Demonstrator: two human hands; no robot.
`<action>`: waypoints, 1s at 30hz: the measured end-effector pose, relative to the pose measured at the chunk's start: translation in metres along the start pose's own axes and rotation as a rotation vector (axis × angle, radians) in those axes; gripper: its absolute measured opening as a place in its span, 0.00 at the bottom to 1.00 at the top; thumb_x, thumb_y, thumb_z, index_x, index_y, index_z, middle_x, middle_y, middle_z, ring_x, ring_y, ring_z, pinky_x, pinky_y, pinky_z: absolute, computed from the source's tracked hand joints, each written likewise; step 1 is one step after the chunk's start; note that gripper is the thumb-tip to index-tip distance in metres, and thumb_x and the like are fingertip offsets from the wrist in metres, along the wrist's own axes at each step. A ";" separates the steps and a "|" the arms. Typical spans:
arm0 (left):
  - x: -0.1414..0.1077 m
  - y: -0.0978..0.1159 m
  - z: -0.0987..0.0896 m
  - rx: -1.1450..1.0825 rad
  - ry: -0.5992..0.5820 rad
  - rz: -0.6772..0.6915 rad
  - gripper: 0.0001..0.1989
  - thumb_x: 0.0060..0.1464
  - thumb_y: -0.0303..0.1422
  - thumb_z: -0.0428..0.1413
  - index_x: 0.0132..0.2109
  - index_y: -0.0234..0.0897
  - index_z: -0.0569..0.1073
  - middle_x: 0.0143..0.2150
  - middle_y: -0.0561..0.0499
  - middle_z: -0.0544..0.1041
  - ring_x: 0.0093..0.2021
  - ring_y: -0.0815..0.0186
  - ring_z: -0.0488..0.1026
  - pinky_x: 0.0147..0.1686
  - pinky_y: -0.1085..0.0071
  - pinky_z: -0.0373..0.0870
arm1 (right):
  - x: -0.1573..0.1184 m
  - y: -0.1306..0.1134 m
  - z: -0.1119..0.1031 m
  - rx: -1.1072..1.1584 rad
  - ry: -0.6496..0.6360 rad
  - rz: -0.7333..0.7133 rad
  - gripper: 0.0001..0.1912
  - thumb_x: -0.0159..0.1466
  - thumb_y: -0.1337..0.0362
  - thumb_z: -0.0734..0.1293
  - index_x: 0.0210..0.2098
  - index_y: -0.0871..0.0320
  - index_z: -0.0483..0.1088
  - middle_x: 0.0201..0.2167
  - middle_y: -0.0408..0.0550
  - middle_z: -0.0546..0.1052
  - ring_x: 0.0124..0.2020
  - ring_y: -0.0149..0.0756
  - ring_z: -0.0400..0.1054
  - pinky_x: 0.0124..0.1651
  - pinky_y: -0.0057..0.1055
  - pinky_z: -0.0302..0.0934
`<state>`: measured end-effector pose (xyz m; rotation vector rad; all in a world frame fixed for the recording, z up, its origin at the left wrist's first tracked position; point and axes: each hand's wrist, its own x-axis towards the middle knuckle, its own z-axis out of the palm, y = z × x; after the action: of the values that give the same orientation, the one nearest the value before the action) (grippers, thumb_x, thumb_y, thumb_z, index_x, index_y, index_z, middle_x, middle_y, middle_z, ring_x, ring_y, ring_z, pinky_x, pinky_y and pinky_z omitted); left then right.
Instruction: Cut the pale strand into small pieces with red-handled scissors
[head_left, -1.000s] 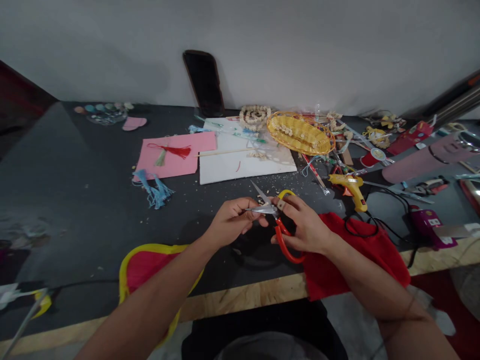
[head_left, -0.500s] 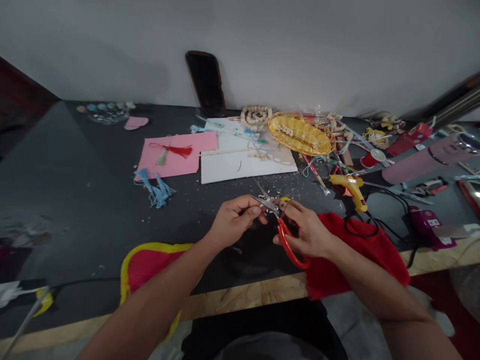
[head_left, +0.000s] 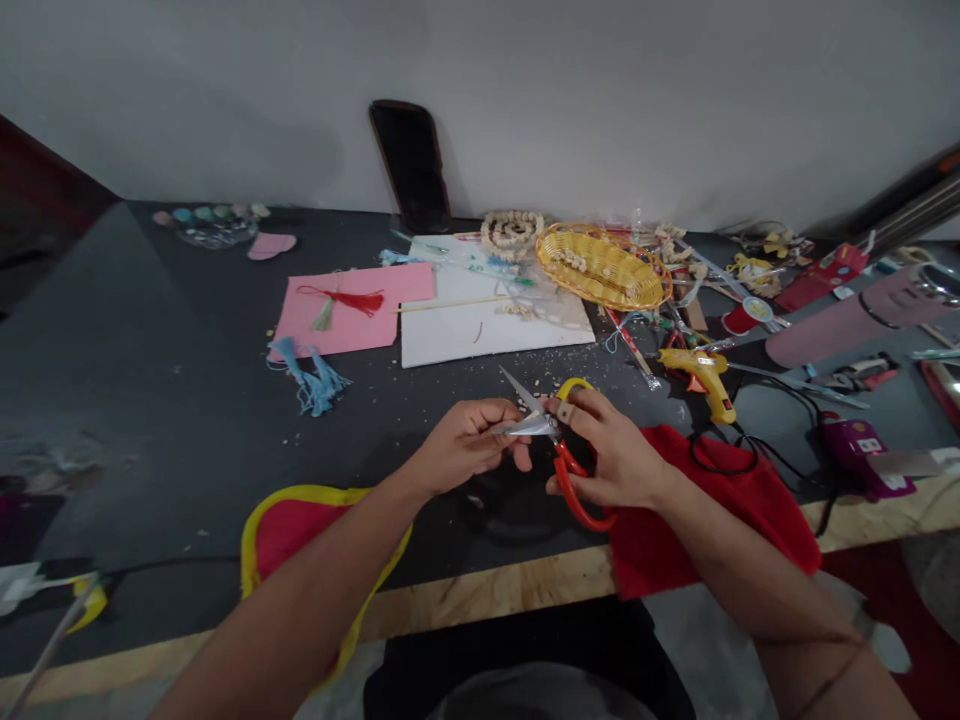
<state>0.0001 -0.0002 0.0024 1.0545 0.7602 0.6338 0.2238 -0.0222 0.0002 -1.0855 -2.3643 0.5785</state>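
Pointed scissors (head_left: 534, 424) with one red and one yellow handle are in my right hand (head_left: 616, 455), whose fingers wrap round the handles. Their blades stand apart in a V and point left. One blade tip reaches up toward the white board (head_left: 442, 335); the other lies across the fingertips of my left hand (head_left: 472, 445). That left hand is closed in a pinch beside the blades, and what sits in it is too small and covered to make out. Tiny pale scraps (head_left: 551, 375) are scattered on the dark table just beyond the scissors.
A yellow woven basket (head_left: 604, 268) and a phone (head_left: 412, 165) leaning on the wall stand behind. To the right are a yellow glue gun (head_left: 701, 380) with its cord, red cloth (head_left: 712, 510) and a pink bottle (head_left: 862, 315). Blue tassels (head_left: 311, 380) lie left, near pink paper (head_left: 300, 310).
The scissors have opened wider, with the blades spreading apart and the yellow handle coming more into sight. My left hand has shifted slightly down and left.
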 end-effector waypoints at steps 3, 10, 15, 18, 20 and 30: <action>0.000 0.000 -0.002 -0.019 -0.031 -0.048 0.19 0.47 0.45 0.63 0.28 0.31 0.70 0.21 0.48 0.77 0.13 0.80 0.52 0.13 0.79 0.44 | -0.001 0.001 0.003 -0.009 0.014 -0.036 0.41 0.57 0.44 0.69 0.62 0.61 0.59 0.47 0.60 0.68 0.51 0.49 0.65 0.54 0.46 0.66; 0.003 -0.004 0.001 0.050 0.100 0.052 0.19 0.50 0.46 0.61 0.33 0.31 0.73 0.22 0.49 0.77 0.14 0.78 0.55 0.14 0.79 0.48 | -0.001 -0.006 0.004 -0.069 0.021 0.046 0.36 0.60 0.48 0.68 0.61 0.61 0.60 0.49 0.60 0.71 0.50 0.49 0.66 0.52 0.46 0.67; 0.002 -0.001 0.007 0.265 0.237 0.176 0.20 0.51 0.47 0.59 0.31 0.31 0.75 0.24 0.48 0.78 0.17 0.77 0.58 0.17 0.79 0.54 | 0.001 -0.012 -0.002 0.079 0.006 0.073 0.28 0.60 0.51 0.69 0.55 0.58 0.64 0.52 0.57 0.71 0.53 0.47 0.66 0.54 0.44 0.66; 0.002 -0.002 0.007 0.285 0.245 0.190 0.19 0.52 0.46 0.58 0.30 0.31 0.75 0.24 0.48 0.78 0.17 0.77 0.58 0.17 0.79 0.55 | 0.000 -0.013 -0.005 0.169 -0.009 0.097 0.23 0.59 0.53 0.70 0.49 0.58 0.67 0.50 0.57 0.72 0.51 0.45 0.67 0.51 0.42 0.67; 0.002 -0.004 0.005 0.275 0.233 0.194 0.17 0.52 0.45 0.58 0.31 0.32 0.74 0.25 0.49 0.78 0.17 0.77 0.58 0.17 0.79 0.54 | 0.000 -0.014 -0.008 0.212 -0.021 0.113 0.19 0.59 0.54 0.71 0.44 0.57 0.68 0.47 0.55 0.73 0.47 0.42 0.68 0.47 0.39 0.68; 0.004 -0.011 0.005 0.236 0.236 0.189 0.16 0.54 0.44 0.57 0.35 0.33 0.71 0.27 0.49 0.79 0.18 0.76 0.60 0.18 0.78 0.55 | 0.001 -0.008 -0.010 0.182 -0.047 0.114 0.21 0.58 0.52 0.71 0.46 0.57 0.67 0.44 0.52 0.72 0.43 0.39 0.68 0.44 0.36 0.67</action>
<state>0.0077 -0.0042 -0.0068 1.2930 0.9646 0.8556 0.2243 -0.0245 0.0127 -1.1403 -2.2484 0.8512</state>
